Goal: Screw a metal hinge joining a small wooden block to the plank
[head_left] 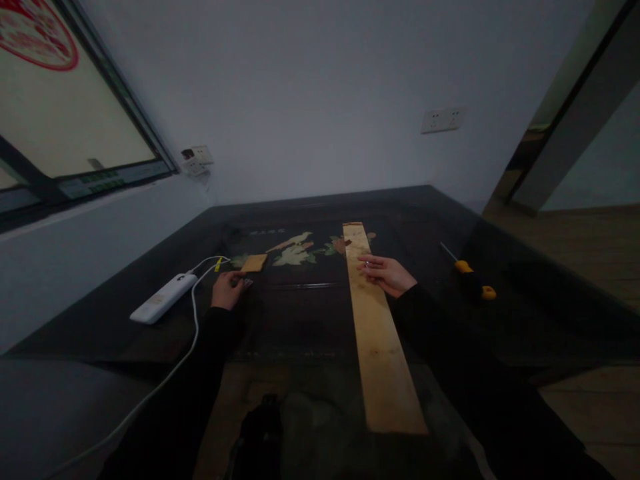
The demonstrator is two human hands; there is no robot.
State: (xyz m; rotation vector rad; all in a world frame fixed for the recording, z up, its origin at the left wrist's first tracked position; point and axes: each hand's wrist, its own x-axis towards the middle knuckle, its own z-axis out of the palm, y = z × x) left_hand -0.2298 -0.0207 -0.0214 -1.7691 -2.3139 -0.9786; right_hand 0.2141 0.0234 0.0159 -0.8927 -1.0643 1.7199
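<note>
A long pale wooden plank (380,340) lies lengthwise on the dark table (525,293), running from the near edge toward the wall. My right hand (386,273) rests on the plank's upper part, fingers stretched out and spread. My left hand (229,289) lies on the table to the left, fingers curled around a small object that I cannot make out. Just beyond that hand sits a small tan square piece (255,263), perhaps sandpaper or wood.
A white power bank (163,298) with a white cable (193,333) lies at the left. A yellow-handled screwdriver (467,272) rests at the right. The table top carries a floral inlay (295,252). Wall sockets (442,119) hang on the far wall; a window is at left.
</note>
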